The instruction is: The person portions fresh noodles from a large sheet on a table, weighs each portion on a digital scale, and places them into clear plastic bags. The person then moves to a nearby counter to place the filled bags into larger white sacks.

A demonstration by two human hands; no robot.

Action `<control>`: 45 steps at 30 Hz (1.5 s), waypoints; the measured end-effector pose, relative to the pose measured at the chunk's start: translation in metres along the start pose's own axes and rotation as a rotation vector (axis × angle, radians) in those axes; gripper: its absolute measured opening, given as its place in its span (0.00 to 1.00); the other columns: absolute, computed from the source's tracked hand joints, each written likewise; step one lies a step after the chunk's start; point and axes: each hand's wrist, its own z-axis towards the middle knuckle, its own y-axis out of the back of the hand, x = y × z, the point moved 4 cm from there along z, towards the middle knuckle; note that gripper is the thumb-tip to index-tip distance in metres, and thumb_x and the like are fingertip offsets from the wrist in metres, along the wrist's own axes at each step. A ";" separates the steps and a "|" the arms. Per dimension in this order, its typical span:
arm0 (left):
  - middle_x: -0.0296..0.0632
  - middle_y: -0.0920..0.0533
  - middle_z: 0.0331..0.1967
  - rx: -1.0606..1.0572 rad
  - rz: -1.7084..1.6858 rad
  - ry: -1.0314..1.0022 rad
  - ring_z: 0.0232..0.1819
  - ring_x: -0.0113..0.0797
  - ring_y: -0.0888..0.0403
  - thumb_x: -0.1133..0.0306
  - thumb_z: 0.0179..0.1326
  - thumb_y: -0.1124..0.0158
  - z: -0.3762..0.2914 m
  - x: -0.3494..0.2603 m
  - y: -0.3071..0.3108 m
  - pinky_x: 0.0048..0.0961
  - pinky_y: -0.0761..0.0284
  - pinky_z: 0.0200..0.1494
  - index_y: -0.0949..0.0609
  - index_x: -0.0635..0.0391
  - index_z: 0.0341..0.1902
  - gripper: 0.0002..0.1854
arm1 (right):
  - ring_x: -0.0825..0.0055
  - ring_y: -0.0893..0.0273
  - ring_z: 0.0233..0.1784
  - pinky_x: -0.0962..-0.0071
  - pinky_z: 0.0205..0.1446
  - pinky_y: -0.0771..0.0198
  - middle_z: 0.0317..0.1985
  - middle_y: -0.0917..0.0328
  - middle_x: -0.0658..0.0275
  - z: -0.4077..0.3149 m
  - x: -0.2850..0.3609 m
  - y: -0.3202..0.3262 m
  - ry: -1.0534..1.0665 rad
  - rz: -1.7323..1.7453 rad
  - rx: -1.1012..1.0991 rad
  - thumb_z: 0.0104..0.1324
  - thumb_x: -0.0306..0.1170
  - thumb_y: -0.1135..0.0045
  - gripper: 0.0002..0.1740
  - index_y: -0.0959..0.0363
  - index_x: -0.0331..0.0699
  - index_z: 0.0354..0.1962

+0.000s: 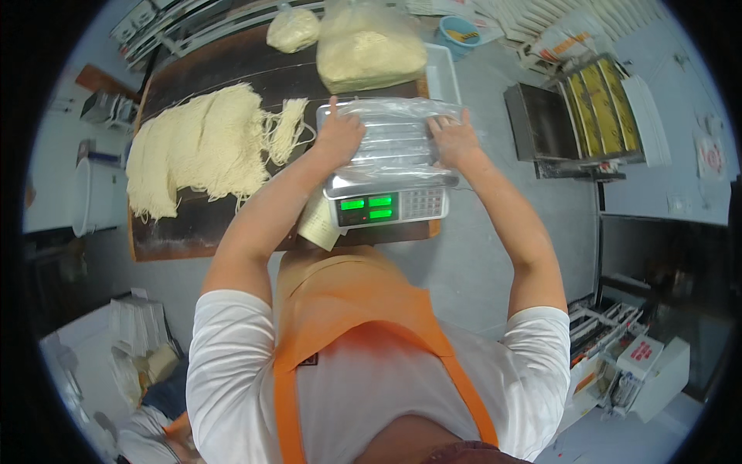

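Observation:
My left hand (342, 138) rests at the left side of a clear plastic sheet or bag (397, 142), with one finger extended away from me. On the opposite side, my right hand (454, 141) lies against the same plastic, its fingers spread. The creased plastic covers the metal pan of a digital weighing scale (422, 204) and hangs past the pan's right edge. Green displays glow on the scale's front panel, beside a keypad. Left of the scale is a small bundle of pale noodles (288, 130), near a wide heap of noodles (200, 145).
A large bag of pale noodles or dough (371, 58) and a smaller bag (293, 30) sit at the table's (174, 240) back. Paper (320, 223) lies beside the scale. Beyond are a white tub (445, 72), blue bucket (459, 36) and metal box (542, 122). Another person (153, 432) is behind left.

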 end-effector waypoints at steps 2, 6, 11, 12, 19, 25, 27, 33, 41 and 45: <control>0.43 0.16 0.59 0.057 0.024 -0.026 0.68 0.44 0.20 0.55 0.57 0.22 -0.005 -0.005 0.006 0.73 0.58 0.83 0.15 0.52 0.61 0.28 | 0.60 0.37 0.83 0.32 0.86 0.59 0.77 0.32 0.59 -0.001 0.013 0.026 0.008 0.063 0.015 0.58 0.48 0.25 0.52 0.38 0.45 0.76; 0.39 0.13 0.46 -0.507 -0.273 -0.071 0.57 0.41 0.16 0.60 0.60 0.27 -0.055 -0.023 0.034 0.71 0.51 0.81 0.11 0.51 0.45 0.13 | 0.60 0.30 0.77 0.21 0.79 0.54 0.67 0.20 0.60 -0.021 0.037 0.084 0.092 0.174 0.193 0.57 0.51 0.23 0.39 0.22 0.52 0.66; 0.40 0.13 0.41 -0.986 -1.105 0.335 0.50 0.43 0.15 0.62 0.64 0.26 -0.164 -0.009 -0.025 0.50 0.29 0.68 0.11 0.52 0.43 0.09 | 0.54 0.20 0.66 0.36 0.76 0.40 0.58 0.15 0.52 -0.061 0.083 0.180 0.308 0.452 0.002 0.65 0.47 0.28 0.30 0.17 0.43 0.60; 0.40 0.13 0.40 -0.998 -1.325 0.559 0.50 0.41 0.14 0.63 0.66 0.26 -0.186 0.005 -0.059 0.42 0.23 0.62 0.11 0.55 0.43 0.09 | 0.53 0.19 0.65 0.40 0.75 0.37 0.58 0.15 0.51 -0.060 0.099 0.199 0.363 0.488 -0.036 0.67 0.46 0.29 0.29 0.18 0.41 0.60; 0.41 0.16 0.50 -0.926 -2.214 1.898 0.47 0.37 0.20 0.47 0.73 0.33 -0.324 0.121 -0.310 0.42 0.25 0.59 0.20 0.61 0.65 0.30 | 0.48 0.19 0.63 0.58 0.67 0.26 0.62 0.17 0.48 0.037 0.290 0.251 0.788 0.931 -0.127 0.69 0.44 0.31 0.29 0.20 0.34 0.61; 0.54 0.19 0.62 -0.939 -2.588 1.728 0.59 0.49 0.17 0.48 0.72 0.31 -0.277 0.179 -0.319 0.45 0.25 0.65 0.29 0.68 0.71 0.38 | 0.45 0.24 0.66 0.55 0.71 0.30 0.60 0.21 0.42 0.187 0.451 0.248 0.668 0.845 -0.225 0.66 0.51 0.30 0.40 0.28 0.28 0.64; 0.50 0.17 0.60 -1.061 -2.628 1.810 0.53 0.42 0.16 0.49 0.71 0.29 -0.255 0.193 -0.302 0.36 0.21 0.56 0.26 0.65 0.70 0.36 | 0.45 0.23 0.63 0.54 0.68 0.29 0.55 0.20 0.43 0.223 0.487 0.253 0.647 0.678 -0.399 0.65 0.54 0.29 0.41 0.27 0.26 0.60; 0.45 0.18 0.65 -1.585 -2.640 1.412 0.61 0.34 0.17 0.49 0.71 0.26 -0.219 0.230 -0.283 0.34 0.19 0.59 0.24 0.66 0.72 0.37 | 0.47 0.23 0.55 0.54 0.64 0.29 0.49 0.20 0.43 0.268 0.541 0.256 0.616 0.429 -0.345 0.64 0.64 0.33 0.46 0.26 0.24 0.53; 0.45 0.23 0.71 -1.532 -2.828 1.252 0.69 0.35 0.24 0.66 0.75 0.31 -0.208 0.238 -0.295 0.34 0.28 0.70 0.28 0.68 0.75 0.31 | 0.44 0.24 0.56 0.51 0.63 0.27 0.50 0.21 0.41 0.276 0.547 0.260 0.621 0.484 -0.342 0.68 0.66 0.38 0.49 0.27 0.22 0.57; 0.45 0.24 0.71 -1.558 -2.621 1.176 0.69 0.35 0.25 0.68 0.75 0.32 -0.210 0.246 -0.290 0.33 0.28 0.70 0.29 0.67 0.76 0.31 | 0.41 0.25 0.57 0.48 0.63 0.28 0.52 0.22 0.39 0.279 0.546 0.257 0.497 0.546 -0.255 0.69 0.65 0.39 0.50 0.29 0.20 0.60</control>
